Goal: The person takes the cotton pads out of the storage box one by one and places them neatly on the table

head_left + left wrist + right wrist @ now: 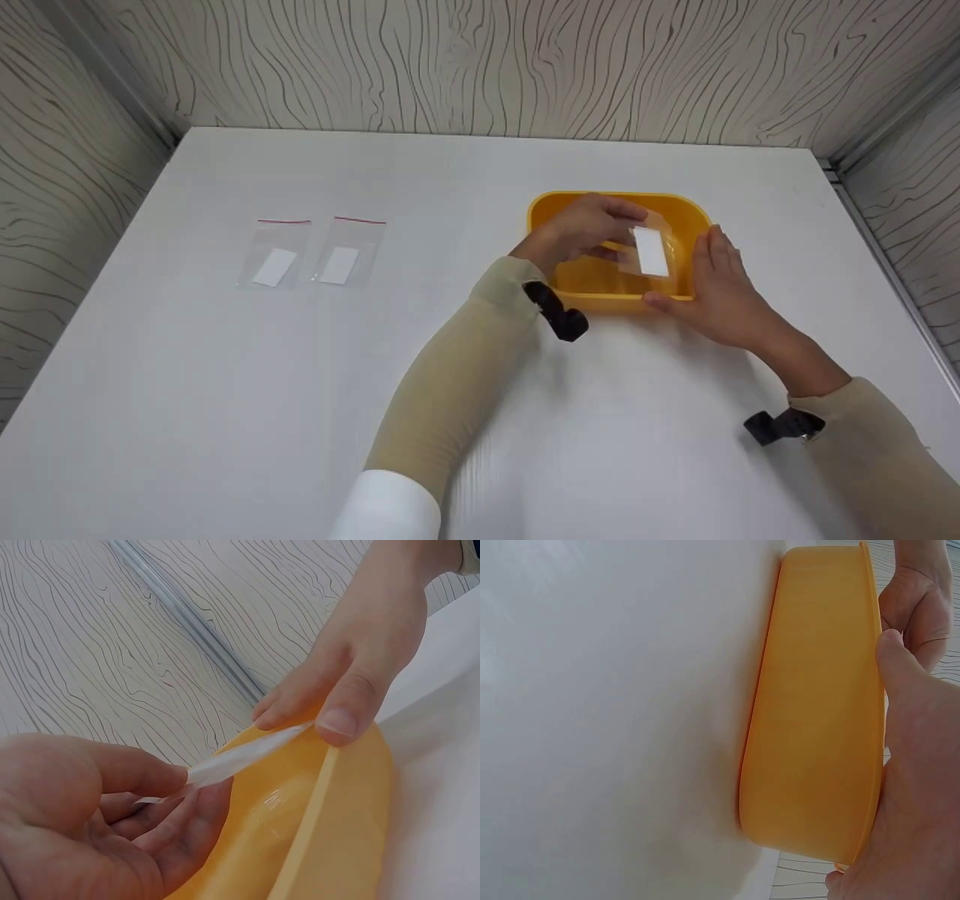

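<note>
My left hand (589,229) is over a yellow plastic bin (619,302), pinching a clear plastic bag (667,225) with a white card (651,253) in it. In the left wrist view the bag (244,757) appears nearly edge-on between the thumb and fingers of the left hand (112,817). At the bin's near right corner rests my right hand (724,296), its thumb on the front rim and its fairly straight fingers along the right side. The right wrist view has the right thumb (900,664) against the rim; most of the fingers are hidden there.
Two more clear bags, a left one (251,259) and a right one (367,259), lie flat on the white table (262,390), each with a red strip on top and a white card inside. Behind the table stands a wood-grain patterned wall (465,67).
</note>
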The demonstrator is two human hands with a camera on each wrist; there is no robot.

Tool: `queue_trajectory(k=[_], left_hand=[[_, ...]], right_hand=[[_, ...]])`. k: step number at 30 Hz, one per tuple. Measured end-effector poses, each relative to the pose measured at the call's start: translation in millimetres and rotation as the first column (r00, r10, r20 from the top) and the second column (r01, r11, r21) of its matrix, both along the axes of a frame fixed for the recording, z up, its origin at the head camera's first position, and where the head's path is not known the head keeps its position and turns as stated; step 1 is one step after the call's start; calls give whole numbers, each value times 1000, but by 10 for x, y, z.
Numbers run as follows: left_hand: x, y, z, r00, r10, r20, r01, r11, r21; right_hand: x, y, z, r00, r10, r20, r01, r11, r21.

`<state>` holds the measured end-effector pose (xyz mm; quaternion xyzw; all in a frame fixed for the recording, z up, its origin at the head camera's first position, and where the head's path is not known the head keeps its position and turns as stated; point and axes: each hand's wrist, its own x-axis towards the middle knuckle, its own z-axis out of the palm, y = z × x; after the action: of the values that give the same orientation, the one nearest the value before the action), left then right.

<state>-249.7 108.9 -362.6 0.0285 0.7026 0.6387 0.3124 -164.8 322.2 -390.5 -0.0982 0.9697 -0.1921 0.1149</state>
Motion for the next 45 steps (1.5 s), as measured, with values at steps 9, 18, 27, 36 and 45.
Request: queue_trajectory(k=[9, 18, 27, 36, 45], left_hand=[[6, -68, 38, 1000, -23, 4, 23, 999, 36], [8, -131, 42, 999, -32, -2, 33, 997, 71], [-1, -214, 33, 999, -35, 8, 34, 995, 89], [-21, -297, 46, 999, -38, -4, 38, 994, 104], [-29, -435, 33, 998, -64, 4, 63, 991, 120]], right_hand=[[5, -10, 7, 999, -23, 22, 23, 1000, -2], [-8, 4, -7, 1000, -14, 9, 14, 1000, -1], [2, 3, -2, 1000, -11, -4, 11, 1000, -1], [-14, 8, -2, 1000, -13, 1, 13, 1000, 13], [-5, -1, -17, 1000, -22, 17, 22, 999, 26]])
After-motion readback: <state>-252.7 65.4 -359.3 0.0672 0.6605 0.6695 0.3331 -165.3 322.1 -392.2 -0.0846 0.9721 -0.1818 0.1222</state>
